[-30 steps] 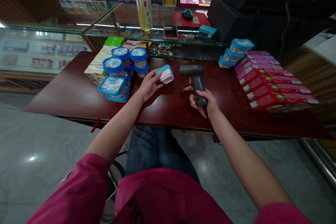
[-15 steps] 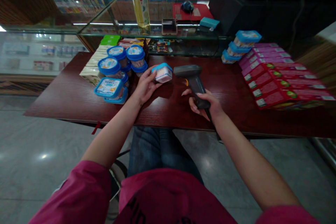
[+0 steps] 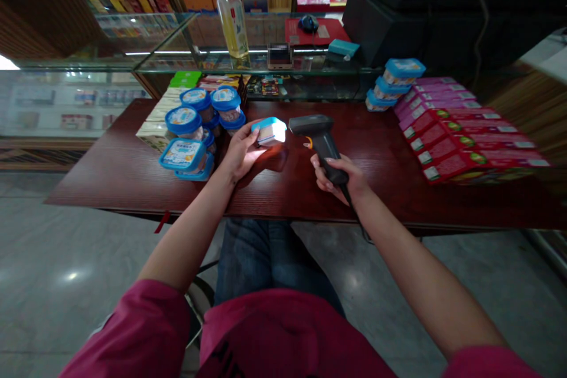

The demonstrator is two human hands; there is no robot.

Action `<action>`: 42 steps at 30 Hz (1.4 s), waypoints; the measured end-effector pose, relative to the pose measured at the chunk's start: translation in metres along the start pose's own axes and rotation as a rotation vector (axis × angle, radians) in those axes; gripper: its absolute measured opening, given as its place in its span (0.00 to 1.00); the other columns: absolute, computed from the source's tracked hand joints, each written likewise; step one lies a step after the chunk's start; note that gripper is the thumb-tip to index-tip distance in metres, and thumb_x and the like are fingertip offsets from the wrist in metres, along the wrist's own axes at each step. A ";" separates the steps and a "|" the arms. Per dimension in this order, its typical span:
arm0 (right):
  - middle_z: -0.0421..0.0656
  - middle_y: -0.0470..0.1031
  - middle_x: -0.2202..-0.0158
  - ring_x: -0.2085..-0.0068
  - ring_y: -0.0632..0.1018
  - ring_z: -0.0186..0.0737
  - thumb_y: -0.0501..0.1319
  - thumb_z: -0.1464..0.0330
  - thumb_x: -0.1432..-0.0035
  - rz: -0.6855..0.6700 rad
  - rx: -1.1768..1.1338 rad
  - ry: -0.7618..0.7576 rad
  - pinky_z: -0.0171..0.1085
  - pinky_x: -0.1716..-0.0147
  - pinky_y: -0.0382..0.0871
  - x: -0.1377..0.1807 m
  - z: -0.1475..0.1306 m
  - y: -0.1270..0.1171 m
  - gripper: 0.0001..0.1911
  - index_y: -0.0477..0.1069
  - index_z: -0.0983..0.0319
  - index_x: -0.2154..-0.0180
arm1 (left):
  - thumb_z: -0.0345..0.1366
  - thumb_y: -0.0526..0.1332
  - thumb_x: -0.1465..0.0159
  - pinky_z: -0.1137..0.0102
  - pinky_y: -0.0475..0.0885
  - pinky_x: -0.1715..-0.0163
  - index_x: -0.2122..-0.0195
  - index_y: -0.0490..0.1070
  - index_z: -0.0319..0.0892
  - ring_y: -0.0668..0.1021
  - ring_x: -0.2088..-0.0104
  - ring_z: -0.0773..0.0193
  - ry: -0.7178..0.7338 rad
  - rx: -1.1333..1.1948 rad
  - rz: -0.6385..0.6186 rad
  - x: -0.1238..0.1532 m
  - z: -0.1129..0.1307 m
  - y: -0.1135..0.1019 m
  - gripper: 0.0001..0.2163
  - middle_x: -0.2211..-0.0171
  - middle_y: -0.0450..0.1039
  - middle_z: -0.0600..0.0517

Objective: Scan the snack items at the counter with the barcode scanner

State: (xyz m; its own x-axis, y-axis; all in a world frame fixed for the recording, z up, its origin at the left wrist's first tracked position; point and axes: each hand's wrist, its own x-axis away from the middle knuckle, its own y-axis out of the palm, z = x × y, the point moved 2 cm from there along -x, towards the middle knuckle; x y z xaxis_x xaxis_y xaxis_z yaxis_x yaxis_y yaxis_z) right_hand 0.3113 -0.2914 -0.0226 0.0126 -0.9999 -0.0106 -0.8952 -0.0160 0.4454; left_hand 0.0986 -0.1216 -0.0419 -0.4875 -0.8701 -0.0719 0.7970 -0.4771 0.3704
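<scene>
My left hand [image 3: 241, 150] is closed around a small blue-lidded plastic tub [image 3: 269, 132], tilted above the table. Bright light falls on the tub's right end. In my right hand [image 3: 339, 176] is a dark barcode scanner [image 3: 312, 125], gripped by its handle, with its head pointing left at the tub and close to it. An orange trigger shows under the scanner's head, and its cable runs down past my wrist. Left of my left hand stand stacked blue-lidded tubs [image 3: 183, 121], some round and some rectangular.
At the right are a stack of rectangular blue-lidded tubs [image 3: 392, 90] and rows of red boxes [image 3: 469, 144] and purple boxes [image 3: 438, 97]. Pale boxes [image 3: 158, 112] lie behind the left tubs. A glass counter along the back holds a tall bottle [image 3: 233, 20] and a mouse [image 3: 309, 24].
Light now shines on the tub's end, where it was unlit before. My right fingers have closed in around the scanner's handle. The whole view has shifted slightly.
</scene>
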 end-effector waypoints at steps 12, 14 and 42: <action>0.37 0.72 0.77 0.83 0.66 0.32 0.68 0.57 0.40 0.098 0.071 -0.092 0.33 0.86 0.60 0.004 -0.004 -0.025 0.14 0.73 0.60 0.62 | 0.49 0.79 0.43 0.59 0.81 0.44 0.48 0.82 0.43 0.85 0.47 0.51 0.091 -0.219 0.107 0.002 -0.005 0.012 0.25 0.50 0.86 0.46; 0.38 0.77 0.70 0.82 0.69 0.31 0.71 0.59 0.44 0.231 0.091 -0.172 0.32 0.87 0.61 0.008 -0.010 -0.042 0.15 0.72 0.59 0.61 | 0.47 0.78 0.43 0.59 0.79 0.42 0.50 0.84 0.42 0.84 0.47 0.50 0.161 -0.372 0.145 -0.002 -0.008 0.025 0.22 0.50 0.86 0.45; 0.35 0.77 0.65 0.81 0.73 0.30 0.68 0.66 0.41 0.831 0.054 -0.637 0.33 0.86 0.69 0.059 -0.045 -0.112 0.13 0.70 0.56 0.54 | 0.33 0.63 0.25 0.59 0.76 0.34 0.33 0.74 0.47 0.72 0.28 0.51 0.518 -1.451 -0.301 -0.102 -0.101 0.299 0.19 0.33 0.75 0.43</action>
State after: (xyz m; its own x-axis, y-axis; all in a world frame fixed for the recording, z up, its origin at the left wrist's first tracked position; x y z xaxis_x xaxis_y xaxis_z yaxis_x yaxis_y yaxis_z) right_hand 0.4321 -0.3488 -0.0327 -0.8385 -0.5086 -0.1956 -0.5330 0.6911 0.4882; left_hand 0.4227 -0.1880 -0.0173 -0.7579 -0.5253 -0.3869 0.4946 -0.0760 -0.8658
